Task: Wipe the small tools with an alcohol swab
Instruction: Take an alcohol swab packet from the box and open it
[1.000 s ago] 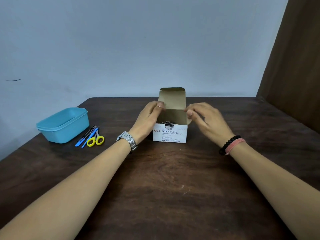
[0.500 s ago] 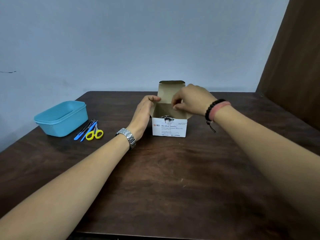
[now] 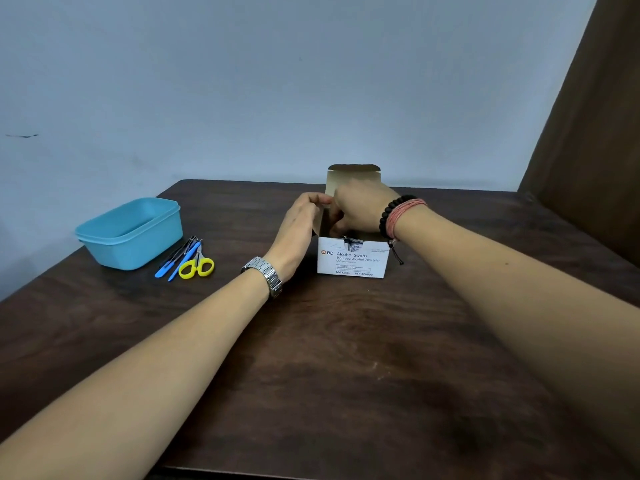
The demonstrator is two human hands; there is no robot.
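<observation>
A white box of alcohol swabs (image 3: 351, 261) stands at the middle of the dark wooden table (image 3: 346, 358), its lid flap up. My left hand (image 3: 298, 226) holds the box's left side, fingers at the side flap. My right hand (image 3: 356, 209) reaches down into the open top with curled fingers; the fingertips are hidden inside. A swab packet edge (image 3: 351, 241) pokes up at the front rim. The small tools lie at the left: yellow-handled scissors (image 3: 197, 266) and blue-handled tools (image 3: 173, 263) with thin dark ones beside them.
A light blue plastic container (image 3: 128, 233) sits just left of the tools, near the table's left edge. A pale wall runs behind the table, and a brown panel (image 3: 588, 133) stands at the right.
My right hand has gone from the box's right side over the top and down into the opening. My left hand has stayed on the box's left side.
</observation>
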